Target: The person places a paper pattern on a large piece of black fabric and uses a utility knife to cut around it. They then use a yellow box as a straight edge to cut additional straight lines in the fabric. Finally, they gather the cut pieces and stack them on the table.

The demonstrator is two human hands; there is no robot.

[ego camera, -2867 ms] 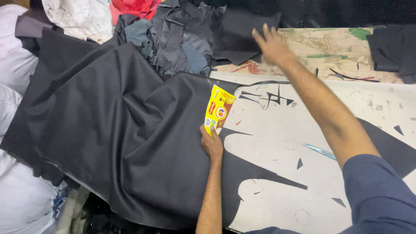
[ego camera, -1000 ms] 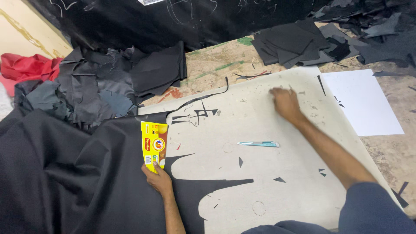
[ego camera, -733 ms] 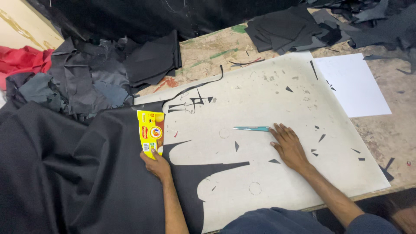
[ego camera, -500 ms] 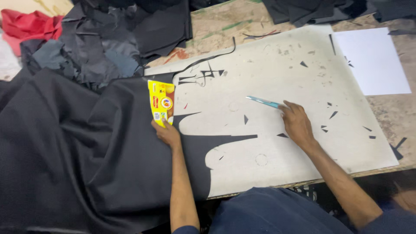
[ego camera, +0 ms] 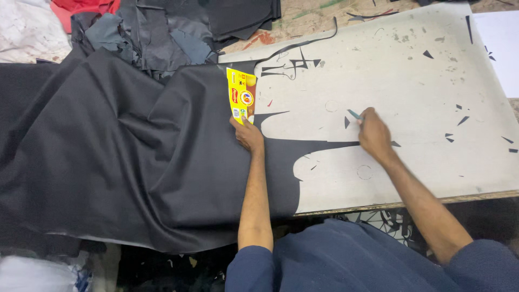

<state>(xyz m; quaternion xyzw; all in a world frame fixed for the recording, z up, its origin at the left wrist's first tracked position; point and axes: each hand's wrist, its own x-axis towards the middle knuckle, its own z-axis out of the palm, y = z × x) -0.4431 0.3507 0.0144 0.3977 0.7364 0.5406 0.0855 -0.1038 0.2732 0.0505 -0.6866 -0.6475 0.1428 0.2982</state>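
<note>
Your left hand (ego camera: 248, 135) pinches the yellow card (ego camera: 241, 94) flat on the black fabric (ego camera: 135, 157); your right hand (ego camera: 374, 134), fingers closed, grips the teal pen (ego camera: 354, 114) mid-tabletop.

Cutting board (ego camera: 421, 81): on the table, right half of the view.
Fabric sheet (ego camera: 119, 162): left of the board, its edge lapping onto it, front edge hanging off the table.
Printed card (ego camera: 241, 94): on the fabric's edge, under the left hand (ego camera: 248, 135).
Right hand (ego camera: 374, 135): on the board, right of the card.
Scrap heap (ego camera: 178, 27): behind the fabric.
</note>
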